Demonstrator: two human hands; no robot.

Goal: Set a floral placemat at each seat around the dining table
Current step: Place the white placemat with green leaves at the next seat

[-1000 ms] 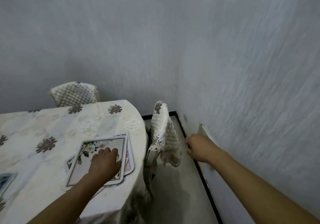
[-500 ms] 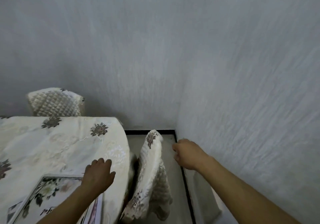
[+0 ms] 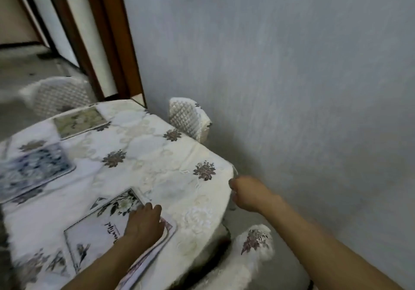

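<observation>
— Since half a second ago the view has swung left: a doorway now fills the upper left of the frame, and far more of the dining table (image 3: 157, 155) shows than before, with the left hand (image 3: 143, 222) back on top of the placemats

— What's that hand doing?

— It lies palm down, fingers spread and flat, pressing on the stack of floral placemats (image 3: 107, 229) at lower centre; it grips nothing that I can see. The right hand (image 3: 249, 194) is loosely curled at the table's right edge, right at the cloth; whether it pinches the cloth I cannot tell, the blur hides it

— Which step is this?

— I'd judge mid-task: some seats are done, and the stack is being carried or slid round to the next one. Next, the top mat wants lifting off and laying square before an unserved chair, probably the chair at upper centre (image 3: 188, 119)

— Counts?

— Two mats lie singly: a pale one (image 3: 80, 121) at upper left and a blue one (image 3: 31, 170) at far left. The stack shows at least two layers, exact number unclear. Three chairs: one at upper left (image 3: 58, 96), one at upper centre against the wall, one at lower right (image 3: 251, 251). Two hands, one table
</observation>
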